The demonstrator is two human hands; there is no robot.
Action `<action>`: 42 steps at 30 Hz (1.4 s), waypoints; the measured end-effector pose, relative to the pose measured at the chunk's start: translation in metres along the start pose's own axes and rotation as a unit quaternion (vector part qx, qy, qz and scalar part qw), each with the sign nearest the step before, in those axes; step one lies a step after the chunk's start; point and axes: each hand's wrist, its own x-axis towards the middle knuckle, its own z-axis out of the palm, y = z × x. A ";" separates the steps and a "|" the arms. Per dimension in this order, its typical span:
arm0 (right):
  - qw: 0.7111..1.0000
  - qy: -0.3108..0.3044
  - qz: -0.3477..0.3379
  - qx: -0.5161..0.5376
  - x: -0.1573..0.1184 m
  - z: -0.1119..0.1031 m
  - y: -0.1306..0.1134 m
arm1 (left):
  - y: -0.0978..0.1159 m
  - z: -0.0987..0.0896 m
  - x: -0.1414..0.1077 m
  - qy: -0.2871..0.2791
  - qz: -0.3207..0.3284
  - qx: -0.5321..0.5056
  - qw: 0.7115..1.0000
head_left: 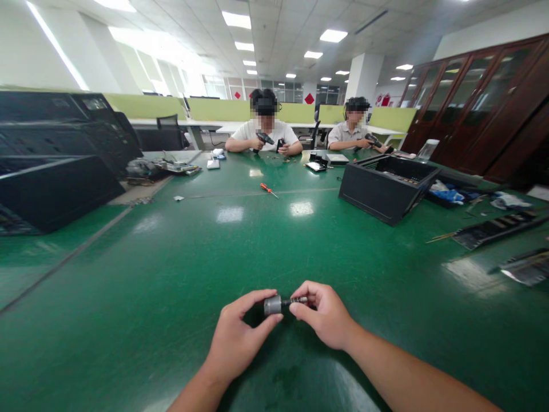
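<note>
Low in the middle of the head view, a small motor [273, 305] with a grey cylindrical body lies level above the green table. Thumb and fingers of my left hand [235, 335] are closed around its body from the left. From the right, my right hand [329, 316] pinches the thin dark shaft [302, 300], whose outer end is ridged and metallic. Fingertips cover part of the shaft, so I cannot tell whether it is one piece with the body.
An orange-handled screwdriver [266, 188] lies mid-table. Black computer cases stand at left [64, 189] and right [377, 191], with loose parts [493, 229] at far right. Across the table sit two people [266, 131], [354, 131], each holding a power drill.
</note>
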 end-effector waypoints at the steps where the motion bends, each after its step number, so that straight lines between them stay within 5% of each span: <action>1: 1.000 0.001 0.000 0.000 0.000 0.000 0.000 | 0.000 0.000 0.000 0.000 0.000 -0.001 1.000; 42: 1.000 0.006 -0.005 0.017 0.000 -0.001 -0.001 | -0.002 -0.002 0.000 0.008 -0.009 -0.002 1.000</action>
